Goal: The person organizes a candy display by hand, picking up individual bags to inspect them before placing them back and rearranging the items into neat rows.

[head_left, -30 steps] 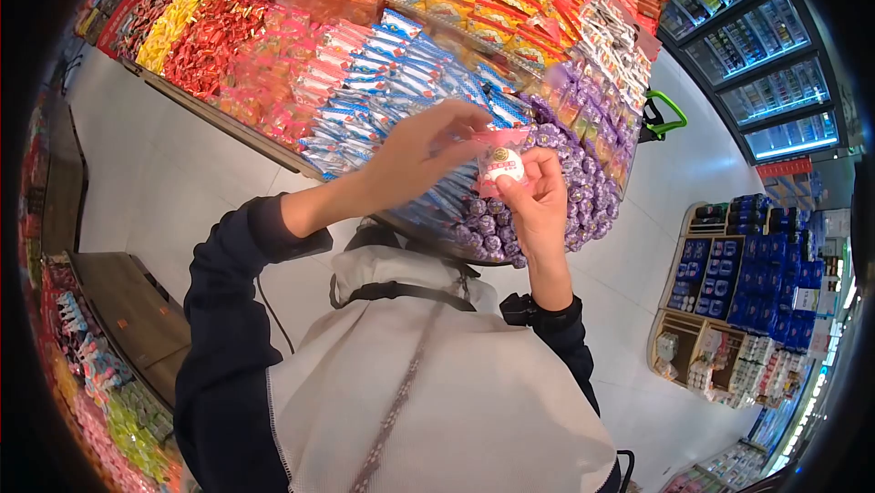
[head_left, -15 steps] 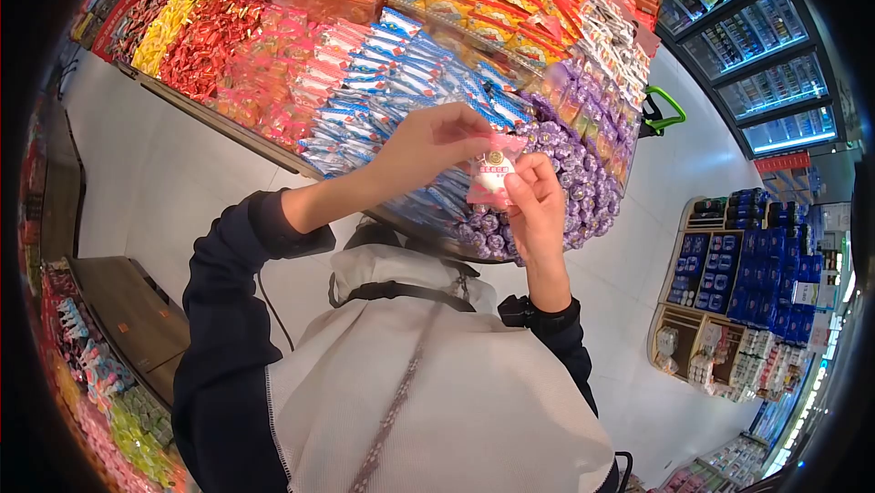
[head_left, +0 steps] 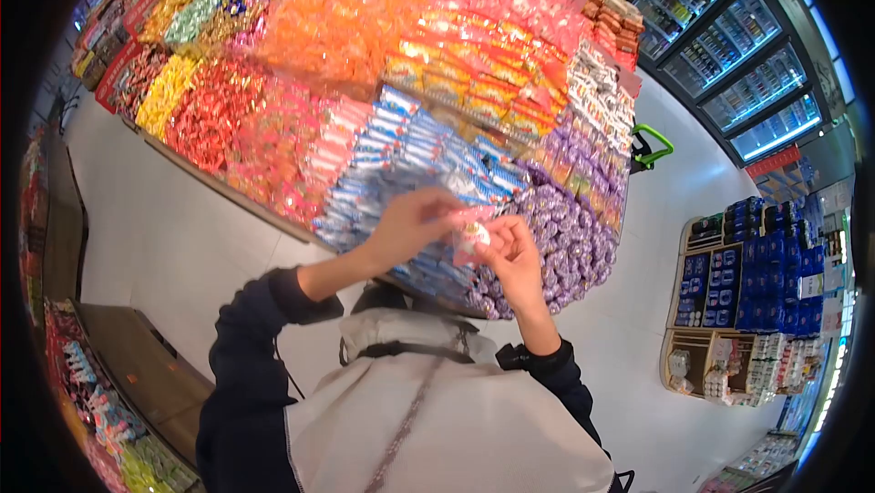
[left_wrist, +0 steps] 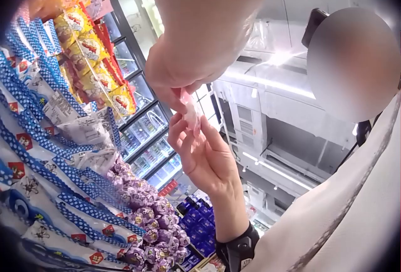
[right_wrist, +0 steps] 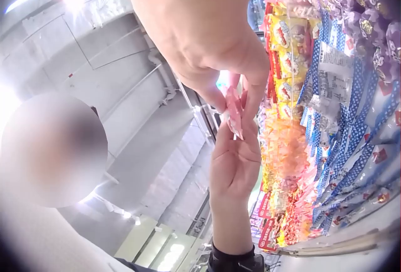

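Observation:
A small pink and white wrapped packet (head_left: 471, 236) is held between both hands above the candy display. The left hand (head_left: 415, 227) pinches its left edge, and the right hand (head_left: 516, 263) grips its right side between thumb and fingers. In the left wrist view the packet (left_wrist: 191, 113) stands between the fingertips of the left hand (left_wrist: 188, 59) above and the right hand (left_wrist: 210, 159) below. The right wrist view shows the packet (right_wrist: 235, 112) edge-on, with the right hand (right_wrist: 203, 40) above and the left hand (right_wrist: 235, 165) below.
Under the hands lie blue-and-white packets (head_left: 392, 147) and purple-wrapped candies (head_left: 565, 242); orange and red sweets (head_left: 337, 24) are farther back. A shelf of blue goods (head_left: 775, 265) stands right, glass-door coolers (head_left: 738, 56) at upper right, and a brown bench-like fixture (head_left: 137, 356) at lower left.
The head view has shifted, so the display, hands and packet appear lower. Both hands still hold the packet, which has tilted slightly between them.

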`<state>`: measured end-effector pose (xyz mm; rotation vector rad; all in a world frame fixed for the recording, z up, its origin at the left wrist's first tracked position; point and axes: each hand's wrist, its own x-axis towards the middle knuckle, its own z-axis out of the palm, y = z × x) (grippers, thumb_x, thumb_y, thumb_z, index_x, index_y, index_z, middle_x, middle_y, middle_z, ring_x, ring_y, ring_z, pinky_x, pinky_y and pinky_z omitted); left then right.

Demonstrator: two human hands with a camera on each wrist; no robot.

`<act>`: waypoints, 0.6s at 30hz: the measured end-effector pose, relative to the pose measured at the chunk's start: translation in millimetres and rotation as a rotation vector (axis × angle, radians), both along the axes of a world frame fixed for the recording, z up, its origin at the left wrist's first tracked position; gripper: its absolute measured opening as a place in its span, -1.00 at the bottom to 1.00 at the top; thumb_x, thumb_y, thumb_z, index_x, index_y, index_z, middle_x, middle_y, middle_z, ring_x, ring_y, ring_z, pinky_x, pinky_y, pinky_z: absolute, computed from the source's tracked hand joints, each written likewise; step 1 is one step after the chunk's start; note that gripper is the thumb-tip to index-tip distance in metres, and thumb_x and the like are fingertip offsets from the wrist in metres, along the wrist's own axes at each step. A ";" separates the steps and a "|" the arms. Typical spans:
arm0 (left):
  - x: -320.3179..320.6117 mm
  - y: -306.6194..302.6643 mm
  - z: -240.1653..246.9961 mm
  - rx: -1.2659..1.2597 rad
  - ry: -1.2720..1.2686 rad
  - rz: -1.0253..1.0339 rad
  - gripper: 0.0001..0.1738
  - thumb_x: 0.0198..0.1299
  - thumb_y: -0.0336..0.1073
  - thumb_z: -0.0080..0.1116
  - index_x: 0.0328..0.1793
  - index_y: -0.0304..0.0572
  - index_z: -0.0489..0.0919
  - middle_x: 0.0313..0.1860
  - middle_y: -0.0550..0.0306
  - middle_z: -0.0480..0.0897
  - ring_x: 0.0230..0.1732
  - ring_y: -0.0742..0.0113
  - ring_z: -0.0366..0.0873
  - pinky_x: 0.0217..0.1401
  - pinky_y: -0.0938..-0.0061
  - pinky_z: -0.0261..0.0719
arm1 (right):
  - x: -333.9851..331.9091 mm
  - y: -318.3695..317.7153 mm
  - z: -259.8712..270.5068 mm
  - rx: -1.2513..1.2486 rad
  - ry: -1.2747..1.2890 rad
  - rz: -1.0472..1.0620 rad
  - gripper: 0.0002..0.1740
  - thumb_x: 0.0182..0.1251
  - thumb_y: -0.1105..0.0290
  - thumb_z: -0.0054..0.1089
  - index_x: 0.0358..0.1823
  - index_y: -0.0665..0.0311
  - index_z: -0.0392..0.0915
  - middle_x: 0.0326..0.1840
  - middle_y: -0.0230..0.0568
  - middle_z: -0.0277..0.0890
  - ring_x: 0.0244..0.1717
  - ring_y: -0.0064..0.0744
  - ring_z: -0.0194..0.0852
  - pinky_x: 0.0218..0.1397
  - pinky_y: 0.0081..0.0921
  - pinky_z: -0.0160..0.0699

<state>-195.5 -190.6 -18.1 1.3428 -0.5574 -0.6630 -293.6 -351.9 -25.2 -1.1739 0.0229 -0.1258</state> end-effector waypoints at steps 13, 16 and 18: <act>77.3 82.8 -48.6 0.007 0.081 0.212 -0.75 0.22 -0.41 -0.01 0.02 -0.28 0.41 -0.18 0.13 0.57 -0.16 0.46 0.52 -0.14 0.59 0.48 | 82.4 -34.7 41.3 -0.213 -0.068 -0.193 -0.69 0.11 0.72 0.07 -0.14 0.31 0.27 -0.16 -0.23 0.42 -0.14 -0.56 0.44 -0.11 -0.63 0.44; 91.6 101.6 -44.3 0.002 0.083 0.225 -0.75 0.21 -0.42 -0.01 0.02 -0.27 0.41 -0.17 0.11 0.57 -0.14 0.44 0.52 -0.12 0.59 0.48 | 139.1 -57.4 87.7 -0.362 -0.088 -0.296 -0.77 0.15 0.60 0.09 -0.17 0.30 0.31 -0.19 -0.29 0.45 -0.18 -0.58 0.45 -0.15 -0.61 0.46; 99.7 112.4 -45.2 -0.006 0.092 0.225 -0.75 0.21 -0.43 -0.01 0.03 -0.27 0.41 -0.18 0.11 0.58 -0.14 0.44 0.52 -0.11 0.58 0.46 | 185.3 -75.6 116.3 -0.375 -0.032 -0.326 -0.79 0.17 0.53 0.10 -0.17 0.26 0.33 -0.23 -0.32 0.45 -0.20 -0.56 0.46 -0.15 -0.60 0.48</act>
